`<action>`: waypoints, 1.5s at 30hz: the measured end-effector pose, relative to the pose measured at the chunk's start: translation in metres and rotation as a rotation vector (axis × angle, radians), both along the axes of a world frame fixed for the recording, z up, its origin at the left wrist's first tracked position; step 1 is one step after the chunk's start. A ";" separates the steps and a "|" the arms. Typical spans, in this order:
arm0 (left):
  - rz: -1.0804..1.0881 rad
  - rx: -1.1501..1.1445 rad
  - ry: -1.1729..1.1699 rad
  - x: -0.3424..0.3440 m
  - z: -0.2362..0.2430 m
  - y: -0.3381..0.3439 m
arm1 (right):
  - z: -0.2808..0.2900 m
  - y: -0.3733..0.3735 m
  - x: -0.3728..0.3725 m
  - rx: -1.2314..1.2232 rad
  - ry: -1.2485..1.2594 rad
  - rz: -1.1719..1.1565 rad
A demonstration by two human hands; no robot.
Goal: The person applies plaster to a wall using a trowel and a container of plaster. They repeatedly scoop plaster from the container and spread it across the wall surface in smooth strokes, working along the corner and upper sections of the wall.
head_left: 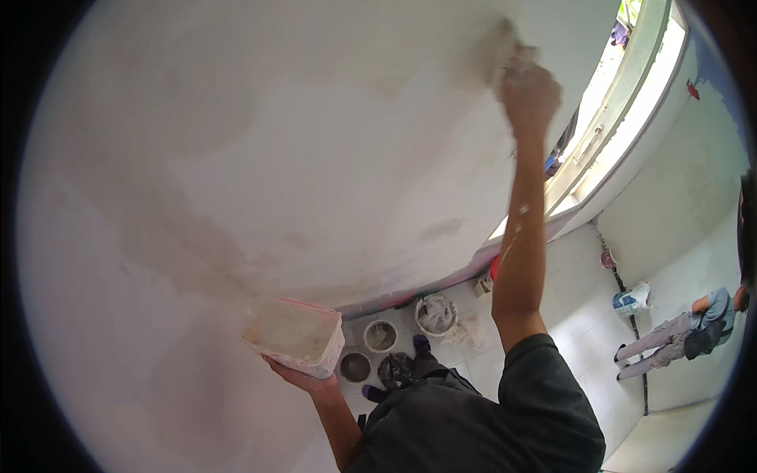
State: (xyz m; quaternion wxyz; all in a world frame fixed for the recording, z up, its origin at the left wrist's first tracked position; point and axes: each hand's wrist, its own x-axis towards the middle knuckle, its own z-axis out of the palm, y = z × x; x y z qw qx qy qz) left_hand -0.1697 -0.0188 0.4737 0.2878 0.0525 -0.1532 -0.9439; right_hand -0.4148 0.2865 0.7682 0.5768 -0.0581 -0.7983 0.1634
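My left hand point(307, 374) is wrapped round a rectangular pale container point(327, 351) with pinkish edges and pale, wet-looking contents, held low at the left. My right hand point(530, 87) is raised high on an outstretched arm, its fingers closed on a blurred, smeared flat tool point(506, 55) at the white wall point(331, 150), near the window's edge. Faint damp-looking patches mark the wall. White smears show on my right forearm.
Buckets point(381, 337), a larger tub point(435, 314) and dark bags stand on the tiled floor point(560, 292) by my feet. A window point(599, 134) is at right. A person point(694, 339) stands at far right, near a pale sack or container point(631, 298).
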 end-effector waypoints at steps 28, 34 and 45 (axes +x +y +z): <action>-0.029 0.054 -0.077 -0.017 0.009 0.007 | -0.072 -0.072 0.025 -0.173 -0.061 0.154; -0.026 0.056 -0.044 -0.020 0.003 0.009 | -0.088 -0.173 0.066 0.167 -0.151 0.552; 0.026 0.010 -0.019 -0.037 0.028 0.025 | -0.154 -0.122 0.020 0.591 0.038 0.259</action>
